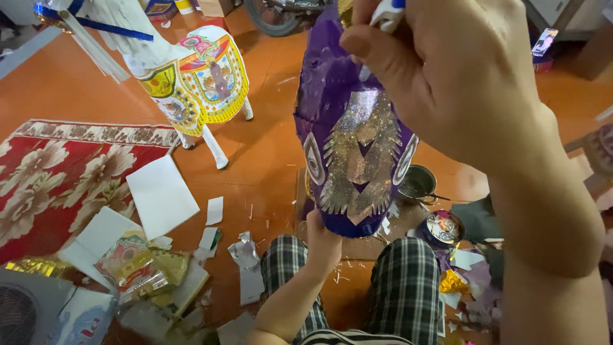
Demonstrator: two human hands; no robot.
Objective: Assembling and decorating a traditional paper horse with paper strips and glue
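Observation:
A purple paper animal head [348, 121] with a silver glitter face and eye patches is held up in the middle of the head view. My left hand [324, 241] grips it from below at its lower end. My right hand [447, 70] is raised close to the camera at the top of the purple piece, its fingers closed around a small white and blue object [386, 13]. My knees in checked trousers [402, 281] are below.
A white paper horse [191, 83] with colourful printed saddle stands at the back left on the orange floor. A red floral mat [51, 172], white sheets [161, 195] and paper scraps lie at left. A small metal pot [416, 184] and coloured foil scraps [463, 281] sit at right.

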